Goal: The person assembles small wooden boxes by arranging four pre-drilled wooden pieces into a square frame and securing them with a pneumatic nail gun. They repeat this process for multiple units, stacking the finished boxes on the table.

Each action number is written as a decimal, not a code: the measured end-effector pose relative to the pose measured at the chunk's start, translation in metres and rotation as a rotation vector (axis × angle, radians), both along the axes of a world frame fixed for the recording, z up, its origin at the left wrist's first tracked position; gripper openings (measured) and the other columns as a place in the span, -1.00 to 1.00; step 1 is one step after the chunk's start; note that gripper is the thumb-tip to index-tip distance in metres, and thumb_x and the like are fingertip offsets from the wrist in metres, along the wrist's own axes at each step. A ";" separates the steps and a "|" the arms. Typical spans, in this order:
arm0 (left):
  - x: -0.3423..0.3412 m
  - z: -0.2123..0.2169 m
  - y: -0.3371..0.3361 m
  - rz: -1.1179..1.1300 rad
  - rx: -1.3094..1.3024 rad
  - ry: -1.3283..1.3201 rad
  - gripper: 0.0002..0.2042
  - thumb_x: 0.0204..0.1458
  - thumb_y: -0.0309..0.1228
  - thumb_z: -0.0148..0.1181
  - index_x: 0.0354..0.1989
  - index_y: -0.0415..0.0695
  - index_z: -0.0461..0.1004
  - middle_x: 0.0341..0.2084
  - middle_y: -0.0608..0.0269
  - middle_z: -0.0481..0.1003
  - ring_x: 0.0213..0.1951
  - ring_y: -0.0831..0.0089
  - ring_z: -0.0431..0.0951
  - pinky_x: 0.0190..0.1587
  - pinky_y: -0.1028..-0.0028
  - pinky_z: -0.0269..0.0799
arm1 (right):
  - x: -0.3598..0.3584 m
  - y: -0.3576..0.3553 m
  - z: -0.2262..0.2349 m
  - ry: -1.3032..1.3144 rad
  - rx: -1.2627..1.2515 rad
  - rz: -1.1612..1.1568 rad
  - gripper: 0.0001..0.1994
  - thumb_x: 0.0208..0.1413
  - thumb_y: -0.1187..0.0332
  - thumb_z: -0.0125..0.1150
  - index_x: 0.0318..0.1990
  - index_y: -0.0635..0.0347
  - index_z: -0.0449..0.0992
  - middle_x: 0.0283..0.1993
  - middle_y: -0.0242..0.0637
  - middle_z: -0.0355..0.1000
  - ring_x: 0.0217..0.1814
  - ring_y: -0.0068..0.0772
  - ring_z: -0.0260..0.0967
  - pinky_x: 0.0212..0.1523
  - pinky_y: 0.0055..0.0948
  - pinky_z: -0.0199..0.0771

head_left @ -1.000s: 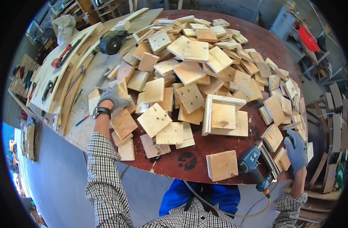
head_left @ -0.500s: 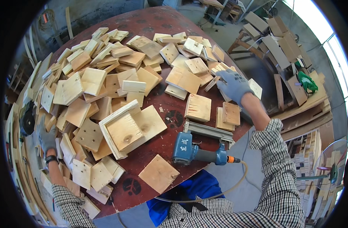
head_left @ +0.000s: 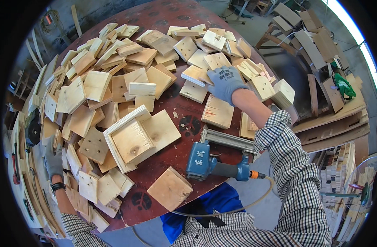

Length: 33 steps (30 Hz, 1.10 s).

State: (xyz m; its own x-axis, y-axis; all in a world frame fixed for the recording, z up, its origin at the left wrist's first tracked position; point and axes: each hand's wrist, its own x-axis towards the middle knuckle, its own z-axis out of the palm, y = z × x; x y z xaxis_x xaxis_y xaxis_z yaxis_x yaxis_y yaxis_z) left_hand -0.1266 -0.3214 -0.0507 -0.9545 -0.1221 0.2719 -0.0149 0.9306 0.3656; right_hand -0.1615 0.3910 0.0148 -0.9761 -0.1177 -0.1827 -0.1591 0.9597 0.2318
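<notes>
My right hand point(head_left: 226, 84), in a grey work glove, is over the boards at the right of the pile. Its fingers are closed round the edge of a pale wooden board point(head_left: 193, 75); the palm hides part of the grip. On the far left, my gloved left hand point(head_left: 53, 158) is low among the pieces, its fingers closed about a small wooden block point(head_left: 57, 138), partly hidden. A blue nail gun point(head_left: 213, 166) lies near the front edge. Left of it are an L-shaped stack of boards point(head_left: 133, 144) and a square block point(head_left: 170, 189).
Many square wooden pieces point(head_left: 100, 86) cover the dark red table point(head_left: 155, 214). An air hose point(head_left: 266, 193) curves off the nail gun past the front edge. Cardboard boxes point(head_left: 310, 49) and stacked timber point(head_left: 340, 181) stand to the right, with a fan point(head_left: 363, 195) beside them.
My right hand has come left and nearer from the far right of the pile and closed on a board. My left hand has shifted slightly toward me.
</notes>
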 end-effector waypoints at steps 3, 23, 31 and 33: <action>0.018 0.010 0.008 0.003 0.011 -0.026 -0.50 0.34 -0.43 0.24 0.44 -0.20 0.39 0.29 0.06 0.54 0.27 0.24 0.55 0.34 0.27 0.43 | -0.010 0.016 -0.002 -0.020 -0.219 -0.048 -0.52 0.38 -0.01 0.05 0.21 0.14 0.58 0.07 -0.02 0.63 0.13 0.06 0.58 0.19 -0.01 0.49; 0.097 0.108 0.281 -0.603 -0.298 0.046 -0.37 0.08 -0.32 0.41 0.36 -0.16 0.45 0.41 -0.06 0.38 0.48 -0.14 0.27 0.51 -0.04 0.16 | 0.008 0.123 0.048 0.540 -0.866 -0.259 -0.63 0.36 0.09 0.22 -0.12 0.29 0.64 -0.38 -0.15 0.55 -0.29 -0.44 0.40 -0.17 -0.28 0.47; 0.126 0.078 0.300 -0.478 -0.181 -0.051 -0.41 0.01 -0.27 0.49 0.26 -0.09 0.56 0.41 -0.06 0.38 0.42 -0.15 0.34 0.44 0.00 0.28 | 0.072 -0.003 0.053 0.381 -0.927 -0.022 -0.70 0.46 0.18 0.15 -0.02 0.25 0.64 -0.39 -0.15 0.55 -0.42 -0.26 0.52 -0.41 -0.34 0.49; 0.126 0.065 0.302 -0.441 -0.148 -0.046 -0.50 0.02 -0.27 0.48 0.18 -0.09 0.63 0.39 -0.05 0.40 0.36 -0.13 0.41 0.39 0.05 0.36 | 0.099 -0.053 0.064 0.317 -0.837 0.239 -0.69 0.45 0.13 0.18 0.02 0.16 0.66 -0.42 -0.24 0.54 -0.54 -0.23 0.49 -0.45 -0.35 0.49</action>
